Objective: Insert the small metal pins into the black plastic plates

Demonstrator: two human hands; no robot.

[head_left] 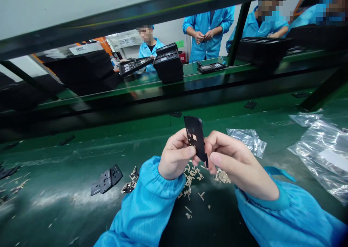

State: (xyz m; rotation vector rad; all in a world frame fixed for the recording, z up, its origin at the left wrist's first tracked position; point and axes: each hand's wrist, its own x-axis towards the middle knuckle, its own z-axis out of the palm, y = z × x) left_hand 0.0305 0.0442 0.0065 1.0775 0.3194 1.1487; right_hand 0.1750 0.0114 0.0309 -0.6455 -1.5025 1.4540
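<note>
A thin black plastic phone panel (196, 140) with small cutouts and light spots stands tilted upright between my hands. My left hand (176, 154) grips its left side, thumb flat across the face. At the right edge, the curled fingers of my right hand (231, 154) pinch the panel near its lower corner; their tips are partly hidden. Small beige scraps (191, 176) lie scattered on the green bench under my hands, with a denser pile of beige bits (223, 176) below the right one. Left of my left sleeve rest similar black panels (107, 180) and a cluster of small parts (131, 181).
Clear plastic bags (323, 152) lie at the right, and a smaller bag (246, 140) sits beyond my right hand. A raised shelf (206, 85) crosses behind, carrying black trays (168, 65). Several people in blue coats (208, 33) are on the far side.
</note>
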